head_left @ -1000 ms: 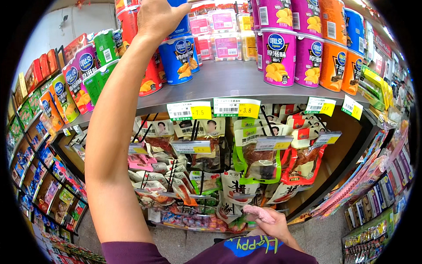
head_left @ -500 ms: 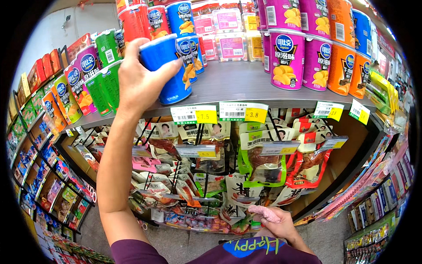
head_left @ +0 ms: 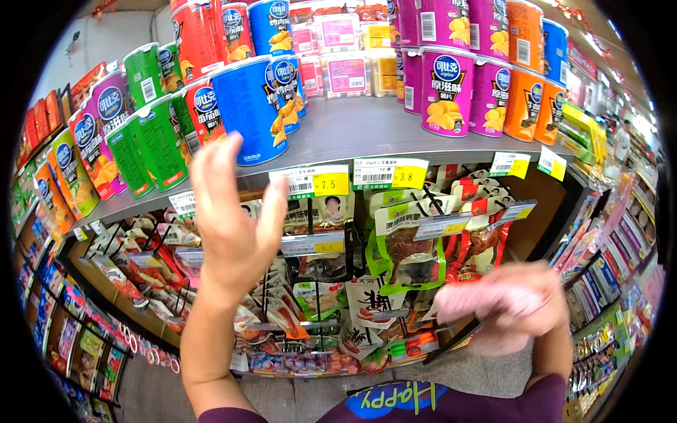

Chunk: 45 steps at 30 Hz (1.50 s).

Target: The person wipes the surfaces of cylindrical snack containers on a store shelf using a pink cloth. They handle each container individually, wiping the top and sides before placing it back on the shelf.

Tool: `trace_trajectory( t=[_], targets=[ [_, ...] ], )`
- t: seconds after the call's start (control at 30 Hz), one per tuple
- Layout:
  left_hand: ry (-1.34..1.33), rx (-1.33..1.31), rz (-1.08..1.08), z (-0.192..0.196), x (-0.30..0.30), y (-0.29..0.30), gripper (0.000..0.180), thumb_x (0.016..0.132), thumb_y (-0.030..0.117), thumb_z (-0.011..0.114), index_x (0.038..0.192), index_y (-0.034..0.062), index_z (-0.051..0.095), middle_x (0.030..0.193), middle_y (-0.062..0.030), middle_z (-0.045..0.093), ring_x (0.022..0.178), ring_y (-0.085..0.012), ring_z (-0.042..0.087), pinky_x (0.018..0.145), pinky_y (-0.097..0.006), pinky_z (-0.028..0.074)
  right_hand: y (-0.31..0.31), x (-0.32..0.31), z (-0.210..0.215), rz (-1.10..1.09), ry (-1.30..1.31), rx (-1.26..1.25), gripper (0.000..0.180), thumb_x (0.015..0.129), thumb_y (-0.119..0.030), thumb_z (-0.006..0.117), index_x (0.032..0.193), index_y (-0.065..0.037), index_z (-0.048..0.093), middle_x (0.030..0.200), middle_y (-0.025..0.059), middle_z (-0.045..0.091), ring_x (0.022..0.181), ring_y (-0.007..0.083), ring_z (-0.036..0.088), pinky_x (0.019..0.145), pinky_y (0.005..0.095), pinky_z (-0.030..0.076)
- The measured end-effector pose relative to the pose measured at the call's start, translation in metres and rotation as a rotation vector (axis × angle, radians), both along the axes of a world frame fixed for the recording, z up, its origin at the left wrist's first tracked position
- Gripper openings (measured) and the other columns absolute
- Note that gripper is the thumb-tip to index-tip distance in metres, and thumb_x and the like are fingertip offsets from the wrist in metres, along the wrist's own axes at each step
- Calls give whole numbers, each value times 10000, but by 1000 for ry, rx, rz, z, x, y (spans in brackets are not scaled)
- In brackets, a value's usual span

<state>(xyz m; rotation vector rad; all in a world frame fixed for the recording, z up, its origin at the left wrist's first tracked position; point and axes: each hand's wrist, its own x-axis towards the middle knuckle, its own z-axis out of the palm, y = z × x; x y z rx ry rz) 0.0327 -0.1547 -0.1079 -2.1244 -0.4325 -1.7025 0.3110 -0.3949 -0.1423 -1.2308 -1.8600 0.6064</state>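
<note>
A blue chip canister [head_left: 243, 106] stands upright at the front edge of the grey shelf [head_left: 338, 134]. Just below and in front of it is my left hand [head_left: 236, 218], its fingers apart and nothing in them. My right hand [head_left: 543, 299], smeared by motion, grips a bunched pink cloth [head_left: 490, 303] at the lower right. Red chip canisters [head_left: 204, 109] stand directly left of the blue one, and green canisters [head_left: 159, 141] are farther left. To the right are stacked purple canisters [head_left: 448, 92] and orange canisters [head_left: 522, 102].
Clear plastic tubs [head_left: 347, 74] are stacked at the back of the shelf. Price tags [head_left: 317, 183] line its front edge. Bagged snacks [head_left: 409, 243] hang on hooks beneath. A tiled floor [head_left: 282, 395] and racks of goods [head_left: 63, 303] lie to the sides.
My left hand has let go of the blue canister, now upright on the shelf, and drawn down toward me. My right hand has risen and moved right with the pink cloth.
</note>
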Motion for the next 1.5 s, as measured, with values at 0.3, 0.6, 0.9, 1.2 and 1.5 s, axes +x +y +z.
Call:
trace_trajectory(
  t=[0.3, 0.6, 0.9, 1.2, 1.5],
  targets=[
    [48, 73, 83, -29, -2, 19, 494, 753, 196, 718, 1133, -37, 506, 1121, -196, 522, 1084, -362, 496, 985, -532, 341, 128, -78, 186, -484, -535, 859, 256, 898, -208, 519, 1000, -21, 662, 948, 140, 665, 860, 181, 628, 809, 336, 501],
    [-38, 10, 19, -31, -5, 23, 486, 762, 243, 709, 1128, -17, 523, 1121, -167, 528, 1075, -342, 499, 989, -515, 335, 338, -46, 180, -598, -1503, 68, 542, 941, -455, 373, 937, 4, 660, 964, 253, 646, 920, 371, 616, 832, 464, 477],
    [-47, -26, -65, -37, 0, 30, 480, 743, 228, 721, 1131, 11, 539, 1128, -146, 536, 1098, -317, 501, 1019, -479, 315, 385, -16, 150, -640, -1157, -419, 600, 933, -471, 448, 1076, 85, 621, 979, 217, 652, 890, 308, 614, 788, 398, 474],
    [-39, -28, -129, -34, 0, 28, 492, 717, 166, 747, 1132, 8, 536, 1129, -154, 541, 1087, -324, 500, 1013, -484, 317, 413, 46, 126, -546, -1137, -162, 422, 882, -325, 437, 1069, -8, 643, 1069, 208, 627, 1030, 285, 606, 897, 392, 465],
    [-52, -23, -91, -34, -4, 30, 464, 738, 169, 734, 1127, 12, 537, 1143, -161, 537, 1079, -347, 494, 1016, -495, 314, 327, -57, 151, -456, -1193, -248, 635, 957, -462, 333, 1115, 96, 592, 1135, 279, 593, 1074, 381, 571, 926, 456, 432]
  ],
)
